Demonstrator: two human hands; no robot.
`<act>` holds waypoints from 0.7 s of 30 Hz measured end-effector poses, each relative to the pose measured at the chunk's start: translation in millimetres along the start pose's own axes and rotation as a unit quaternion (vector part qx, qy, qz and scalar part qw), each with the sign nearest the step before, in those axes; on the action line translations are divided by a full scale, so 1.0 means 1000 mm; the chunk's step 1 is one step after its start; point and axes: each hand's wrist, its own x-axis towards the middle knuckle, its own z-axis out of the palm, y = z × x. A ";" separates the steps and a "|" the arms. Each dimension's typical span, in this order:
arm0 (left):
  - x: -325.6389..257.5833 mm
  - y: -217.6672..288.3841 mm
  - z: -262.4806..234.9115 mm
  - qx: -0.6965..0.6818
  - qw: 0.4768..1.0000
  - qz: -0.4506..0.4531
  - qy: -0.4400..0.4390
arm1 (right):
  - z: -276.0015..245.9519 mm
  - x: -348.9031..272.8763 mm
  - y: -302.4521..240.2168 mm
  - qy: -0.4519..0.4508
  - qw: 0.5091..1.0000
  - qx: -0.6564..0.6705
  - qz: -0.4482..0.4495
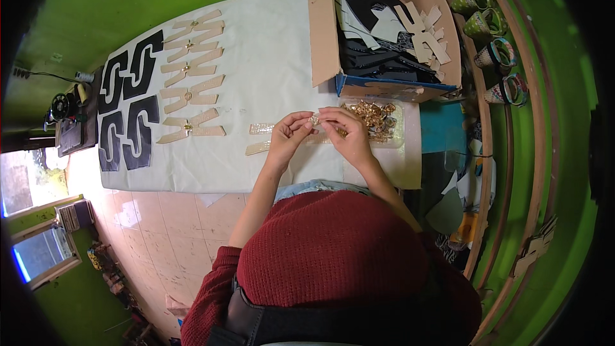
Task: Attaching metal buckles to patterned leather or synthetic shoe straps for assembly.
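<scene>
Both hands meet over the near edge of the white-covered table. My left hand (291, 136) and my right hand (346, 131) pinch a small gold-coloured ornament (314, 120) between their fingertips. Its exact shape is too small to make out. Under the hands lies a beige strap piece (259, 147) with splayed ends, its middle partly covered by them. Just right of my right hand, a shallow clear tray (398, 129) holds many gold-coloured ornaments (378, 115). Farther left, several beige X-shaped straps (189, 97) lie in a column, gold ornaments at their centres.
Black cut pieces (142, 127) lie at the table's left end, near a sewing machine (63, 104). An open cardboard box (325, 32) of black, white and beige pieces stands at the back right. Beyond it, a wooden rack (482, 99) carries patterned shoes (485, 24).
</scene>
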 end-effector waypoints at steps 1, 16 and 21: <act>0.000 -0.001 0.000 0.006 1.000 0.026 0.006 | 0.002 -0.001 0.002 0.025 0.994 0.083 0.070; -0.001 -0.028 -0.017 0.168 0.978 0.100 0.071 | 0.019 -0.008 0.036 -0.086 0.937 0.209 0.265; 0.006 -0.025 -0.051 0.377 0.911 0.155 0.061 | 0.029 -0.012 0.041 -0.071 0.925 0.237 0.290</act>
